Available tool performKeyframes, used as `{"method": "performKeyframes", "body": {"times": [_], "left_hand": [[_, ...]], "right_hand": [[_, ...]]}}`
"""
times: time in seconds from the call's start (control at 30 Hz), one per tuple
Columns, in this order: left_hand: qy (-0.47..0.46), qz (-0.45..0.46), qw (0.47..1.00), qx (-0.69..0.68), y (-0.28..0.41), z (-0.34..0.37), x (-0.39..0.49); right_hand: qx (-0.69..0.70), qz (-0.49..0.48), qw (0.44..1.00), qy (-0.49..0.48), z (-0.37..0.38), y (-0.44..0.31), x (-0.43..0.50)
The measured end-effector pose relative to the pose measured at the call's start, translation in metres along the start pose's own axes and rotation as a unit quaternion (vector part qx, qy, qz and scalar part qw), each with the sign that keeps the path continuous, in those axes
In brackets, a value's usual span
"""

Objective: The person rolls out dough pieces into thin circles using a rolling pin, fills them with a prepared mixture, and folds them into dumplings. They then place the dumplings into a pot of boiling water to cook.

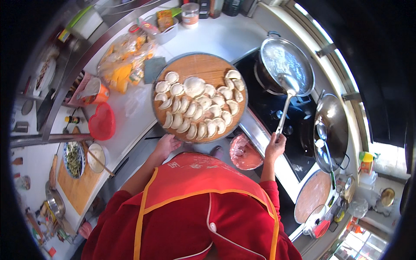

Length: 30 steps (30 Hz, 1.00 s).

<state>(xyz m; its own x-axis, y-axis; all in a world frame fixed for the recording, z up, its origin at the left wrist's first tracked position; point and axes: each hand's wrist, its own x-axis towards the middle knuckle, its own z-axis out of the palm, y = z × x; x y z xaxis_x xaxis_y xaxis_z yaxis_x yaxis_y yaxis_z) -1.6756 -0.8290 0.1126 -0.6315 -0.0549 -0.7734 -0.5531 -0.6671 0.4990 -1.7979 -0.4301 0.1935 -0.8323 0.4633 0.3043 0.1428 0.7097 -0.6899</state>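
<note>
My right hand [276, 144] grips the handle of a metal ladle [285, 109], whose bowl rests in or just above a metal pot of water [299, 55] on the black stove. Left of the stove, a round wooden board [208, 63] holds many raw dumplings [191, 109], most of them crescent-shaped, with one larger round piece of dough [194, 87] among them. My left hand [168, 143] is at the board's near left edge, fingers bent towards its rim; whether they grip it is unclear.
A dark wok [330, 130] with utensils stands on the stove's right side. Under the board's right edge is a red basin [245, 152] with plastic in it. On the left counter are a red heart-shaped container [102, 121], a plate of chopped greens [74, 160] and a white bowl [96, 158].
</note>
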Motion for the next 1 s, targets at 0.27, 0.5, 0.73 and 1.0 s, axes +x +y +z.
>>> {"method": "performKeyframes", "body": {"times": [0.27,0.5,0.73,1.0], "left_hand": [[-0.010,-0.005,1.000,-0.017,-0.002,-0.005,0.003],[-0.064,-0.027,0.997,-0.040,-0.007,-0.020,0.022],[-0.088,-0.077,0.992,-0.044,-0.006,-0.033,0.039],[-0.112,-0.093,0.989,-0.031,0.003,-0.037,0.039]], "right_hand": [[0.015,0.056,0.997,-0.054,-0.001,0.008,-0.002],[0.066,0.081,0.994,-0.022,-0.002,-0.006,-0.003],[-0.021,0.066,0.996,0.056,0.000,-0.016,-0.002],[-0.159,-0.007,0.983,0.091,0.004,-0.025,0.008]]}}
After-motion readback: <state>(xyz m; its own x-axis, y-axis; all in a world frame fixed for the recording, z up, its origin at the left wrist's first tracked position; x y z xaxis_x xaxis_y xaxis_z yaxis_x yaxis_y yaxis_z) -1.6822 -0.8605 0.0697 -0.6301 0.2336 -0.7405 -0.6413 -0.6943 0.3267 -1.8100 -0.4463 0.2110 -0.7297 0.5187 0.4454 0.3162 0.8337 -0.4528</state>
